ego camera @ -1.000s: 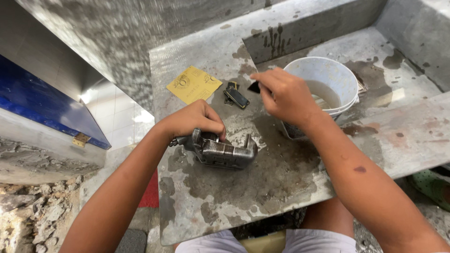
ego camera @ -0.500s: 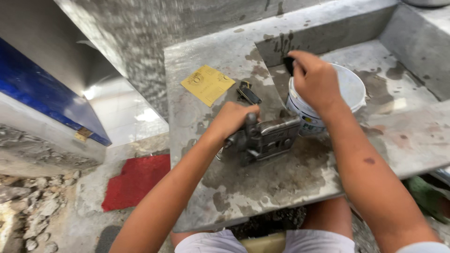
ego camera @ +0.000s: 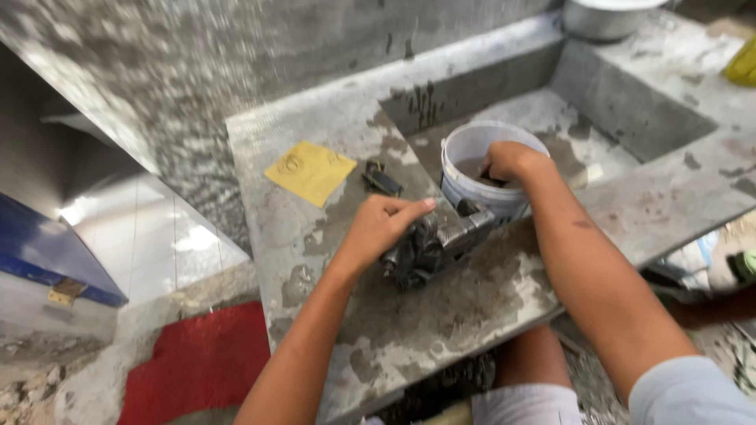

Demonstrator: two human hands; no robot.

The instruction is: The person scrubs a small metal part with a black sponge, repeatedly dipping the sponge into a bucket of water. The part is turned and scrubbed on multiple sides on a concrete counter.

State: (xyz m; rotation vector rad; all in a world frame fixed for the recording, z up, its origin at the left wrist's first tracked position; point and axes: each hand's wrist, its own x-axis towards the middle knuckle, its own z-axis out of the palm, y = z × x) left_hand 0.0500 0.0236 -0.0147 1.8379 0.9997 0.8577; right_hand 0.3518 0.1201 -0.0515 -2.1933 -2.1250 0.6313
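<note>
From the head view, your left hand (ego camera: 382, 228) grips the dark metal part (ego camera: 437, 244) lying on the wet concrete counter (ego camera: 315, 267), beside the white bucket (ego camera: 472, 149). Your right hand (ego camera: 512, 161) reaches into that bucket, fingers curled; I cannot tell what it holds.

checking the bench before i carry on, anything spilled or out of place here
Wet dark patches spread over the concrete slab, around the metal part under the left hand and beside the white bucket that the right hand dips into. Nothing looks tipped or broken; the yellow sheet lies flat.
</note>
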